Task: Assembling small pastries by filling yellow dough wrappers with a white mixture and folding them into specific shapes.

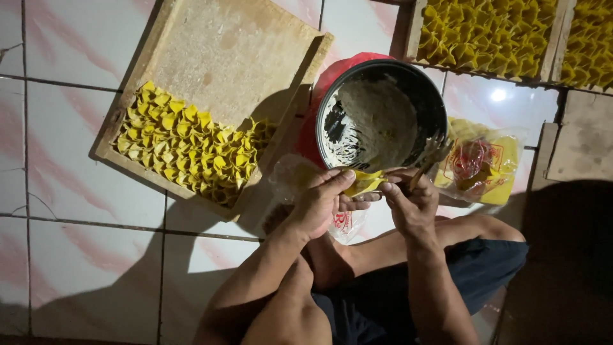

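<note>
My left hand [322, 201] holds a yellow dumpling wrapper [365, 183] pinched between thumb and fingers. My right hand [408, 198] grips a fork [429, 156] whose tines reach over the rim of a black bowl [332, 121]. The bowl holds pale paste filling [380, 121] and stands just beyond both hands. The fork's tip is close to the wrapper.
A wooden tray [230, 51] at left carries rows of folded yellow dumplings [191, 150]. More filled trays [485, 32] lie at the top right. A plastic bag of yellow wrappers [482, 169] sits right of the bowl. White tiled floor [76, 191] surrounds; my crossed legs [415, 281] are below.
</note>
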